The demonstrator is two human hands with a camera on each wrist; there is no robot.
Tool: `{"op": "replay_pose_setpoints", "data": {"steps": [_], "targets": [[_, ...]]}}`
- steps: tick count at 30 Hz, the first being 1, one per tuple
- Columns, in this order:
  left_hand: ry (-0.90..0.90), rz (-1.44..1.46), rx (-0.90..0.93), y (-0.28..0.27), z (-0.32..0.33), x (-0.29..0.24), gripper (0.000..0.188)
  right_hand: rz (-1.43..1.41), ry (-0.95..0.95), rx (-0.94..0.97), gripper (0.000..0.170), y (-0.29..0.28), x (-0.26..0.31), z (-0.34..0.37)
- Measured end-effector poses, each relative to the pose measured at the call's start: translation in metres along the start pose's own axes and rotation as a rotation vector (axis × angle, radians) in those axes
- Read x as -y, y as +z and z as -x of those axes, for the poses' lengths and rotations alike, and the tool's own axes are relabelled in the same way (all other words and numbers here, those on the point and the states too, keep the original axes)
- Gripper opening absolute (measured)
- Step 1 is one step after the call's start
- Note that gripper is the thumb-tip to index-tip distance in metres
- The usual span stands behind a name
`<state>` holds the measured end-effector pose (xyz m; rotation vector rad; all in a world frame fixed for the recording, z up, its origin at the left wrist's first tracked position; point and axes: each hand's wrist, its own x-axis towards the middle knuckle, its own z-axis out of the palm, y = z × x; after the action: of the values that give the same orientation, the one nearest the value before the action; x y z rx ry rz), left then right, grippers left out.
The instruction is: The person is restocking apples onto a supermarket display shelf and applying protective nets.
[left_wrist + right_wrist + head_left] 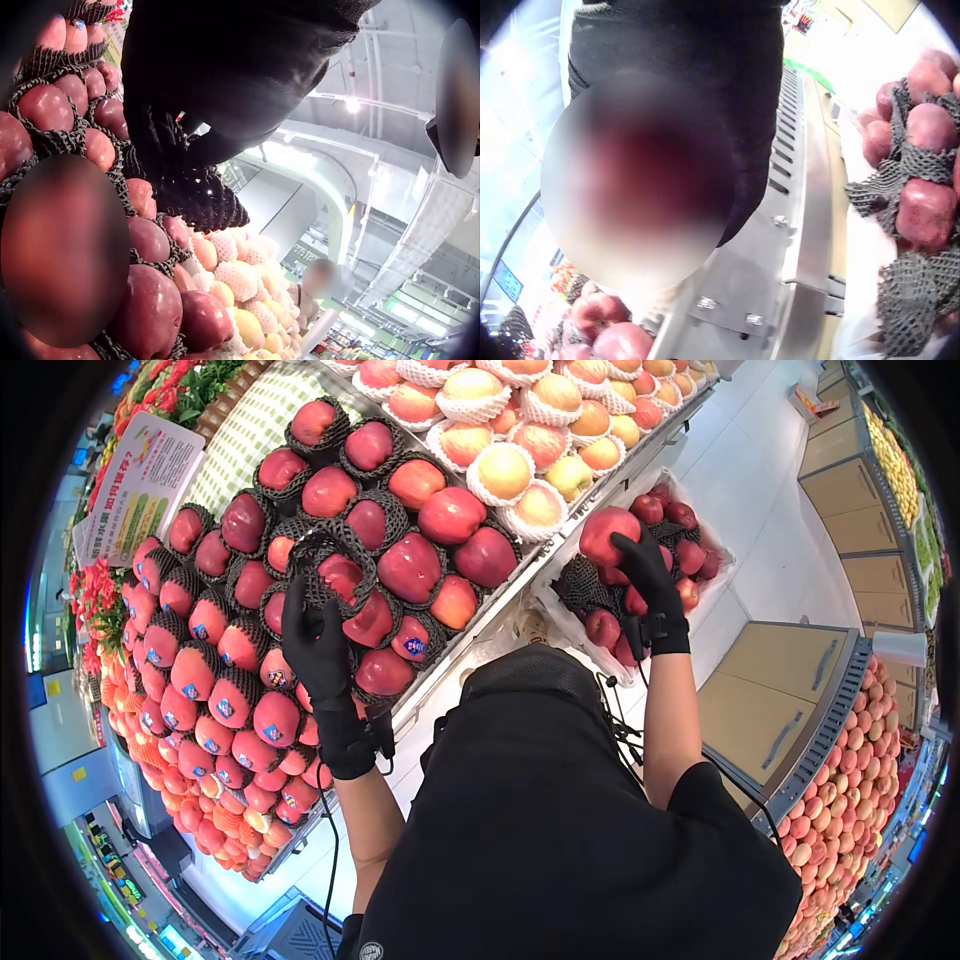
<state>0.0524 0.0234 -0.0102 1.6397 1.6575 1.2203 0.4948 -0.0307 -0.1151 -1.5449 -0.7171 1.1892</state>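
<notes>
My right hand [650, 575], in a black glove, grips a large red apple [607, 536] above a lined crate [722, 550] of red apples and dark foam nets. A blurred patch covers most of that apple in the right wrist view. Over the apple display, my gloved left hand [318, 650] holds a black foam net [325, 547] between thumb and fingers. In the left wrist view the net [202, 201] hangs from the fingers, close to red apples [150, 307] seated in similar nets.
Pale apples in white foam nets [503, 470] fill the back of the display. A metal rail [480, 630] runs along its near side. A printed sign [140, 490] stands at the left. Cabinets [765, 700] and heaped peach-coloured fruit [845, 780] are at the right.
</notes>
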Motion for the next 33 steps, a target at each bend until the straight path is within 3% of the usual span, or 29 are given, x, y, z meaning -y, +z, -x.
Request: {"op": "replay_pose_setpoints", "data": {"steps": [1, 4, 8, 9, 12, 13, 14, 15, 18, 20, 21, 24, 25, 28, 30, 32, 33], "targets": [[0.007, 0.023, -0.009, 0.000, 0.000, 0.000, 0.052, -0.013, -0.079, 0.053, 0.058, -0.001, -0.003, -0.005], [0.033, 0.050, -0.045, 0.000, 0.000, -0.003, 0.052, -0.514, -0.047, 0.305, 0.055, 0.006, 0.000, -0.020], [0.026, 0.025, -0.083, -0.007, 0.006, 0.000, 0.052, -0.932, 0.092, 0.362, 0.054, 0.055, 0.054, 0.000], [0.013, 0.031, -0.091, -0.010, 0.007, 0.001, 0.052, -0.845, -0.039, 0.431, 0.062, 0.071, 0.069, 0.007], [0.007, -0.010, -0.130, -0.017, 0.011, 0.015, 0.052, 0.357, -0.639, 0.091, 0.080, 0.107, 0.083, 0.001], [-0.045, 0.023, -0.139, -0.019, 0.015, 0.008, 0.053, 0.161, -0.585, 0.103, 0.093, 0.125, 0.096, 0.010], [-0.031, 0.033, -0.156, -0.022, 0.016, 0.009, 0.053, 0.319, -0.653, 0.030, 0.089, 0.141, 0.107, 0.019], [-0.017, 0.043, -0.172, -0.024, 0.017, 0.012, 0.053, 0.010, -0.491, 0.145, 0.090, 0.154, 0.105, 0.014], [-0.112, 0.139, -0.198, -0.033, 0.025, 0.015, 0.053, -0.370, -0.341, 0.402, 0.086, 0.185, 0.119, 0.027], [-0.158, 0.210, -0.241, -0.038, 0.029, 0.019, 0.053, 0.405, -0.765, 0.191, 0.080, 0.203, 0.122, 0.032], [-0.165, 0.200, -0.260, -0.041, 0.032, 0.019, 0.049, 0.335, -0.742, 0.253, 0.069, 0.214, 0.126, 0.037], [-0.087, 0.259, -0.385, -0.042, 0.036, 0.022, 0.041, 0.471, -0.777, 0.424, 0.057, 0.231, 0.124, 0.036], [-0.138, 0.222, -0.406, -0.044, 0.038, 0.026, 0.032, 0.465, -0.786, 0.470, 0.053, 0.239, 0.120, 0.035], [-0.199, 0.383, -0.362, -0.053, 0.044, 0.047, 0.029, 0.345, -0.789, 0.584, 0.044, 0.265, 0.088, 0.023], [-0.174, 0.456, -0.364, -0.057, 0.046, 0.067, 0.027, -0.400, -0.245, 0.969, 0.047, 0.278, 0.080, 0.016], [-0.257, 0.658, -0.367, -0.060, 0.045, 0.040, 0.031, -0.750, 0.426, 0.945, 0.051, 0.286, 0.099, 0.031], [-0.289, 0.740, -0.360, -0.061, 0.045, 0.032, 0.035, -0.555, 0.228, 0.987, 0.062, 0.290, 0.101, 0.032]]}}
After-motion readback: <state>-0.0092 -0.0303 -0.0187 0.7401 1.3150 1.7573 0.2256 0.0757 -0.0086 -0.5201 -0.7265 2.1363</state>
